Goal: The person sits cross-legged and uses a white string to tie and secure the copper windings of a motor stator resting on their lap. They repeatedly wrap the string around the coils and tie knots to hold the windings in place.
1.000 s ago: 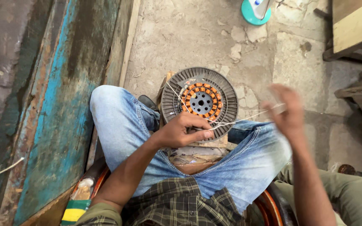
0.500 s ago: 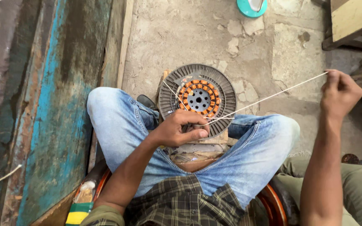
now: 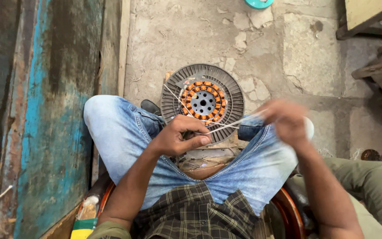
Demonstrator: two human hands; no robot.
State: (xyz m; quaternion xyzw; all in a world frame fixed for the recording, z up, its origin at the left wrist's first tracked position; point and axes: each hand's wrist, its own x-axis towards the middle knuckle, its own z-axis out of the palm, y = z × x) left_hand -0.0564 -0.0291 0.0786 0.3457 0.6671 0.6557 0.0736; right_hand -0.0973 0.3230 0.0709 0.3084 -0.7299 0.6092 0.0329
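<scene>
Right hand [image 3: 286,121] back nearer stator [image 3: 203,103]

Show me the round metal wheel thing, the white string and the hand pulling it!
round stator [image 3: 233,90], head view, grey outer ring.
white string [image 3: 226,126], head view, mid strand.
right hand [image 3: 284,120], head view, blurred knuckles.

One head-worn camera looks steeply down from close above the seated person's lap, facing the cracked concrete floor [image 3: 173,40] ahead, a worn blue-painted wall [image 3: 45,132] running along the frame's left.
</scene>
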